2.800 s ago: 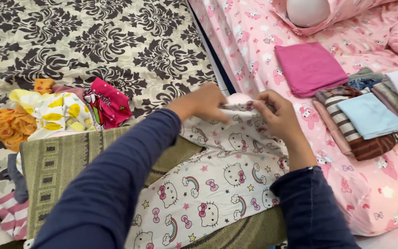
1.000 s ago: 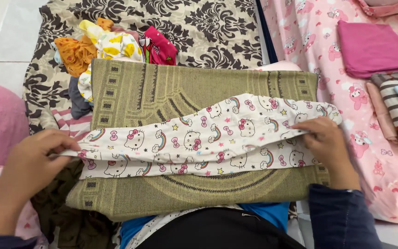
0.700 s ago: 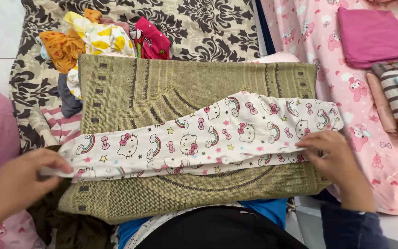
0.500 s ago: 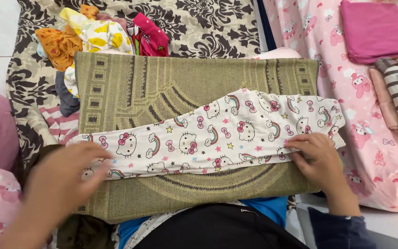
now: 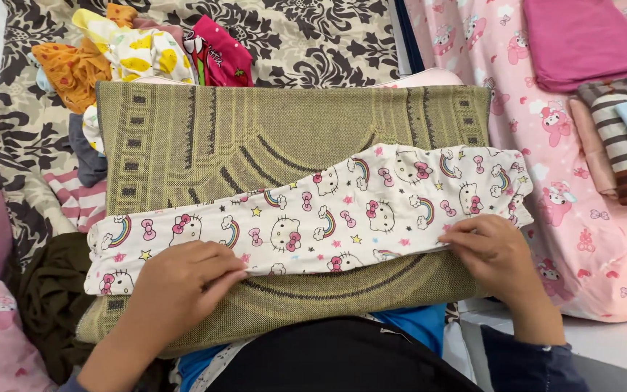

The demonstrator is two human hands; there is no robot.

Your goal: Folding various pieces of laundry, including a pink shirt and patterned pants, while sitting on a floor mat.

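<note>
Garment: white printed trousers (image 5: 342,210) laid flat across olive woven mat (image 5: 255,131) | left hand (image 5: 183,279) and right hand (image 5: 491,250) pressed open on lower edge, nothing clamped | judged light, limp, best pinched at hems

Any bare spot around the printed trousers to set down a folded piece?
Free: the olive mat above the printed trousers, and the pink sheet below the folded stack. Crowded: the loose clothes pile top left. Left hand and right hand cover the near hem.
</note>
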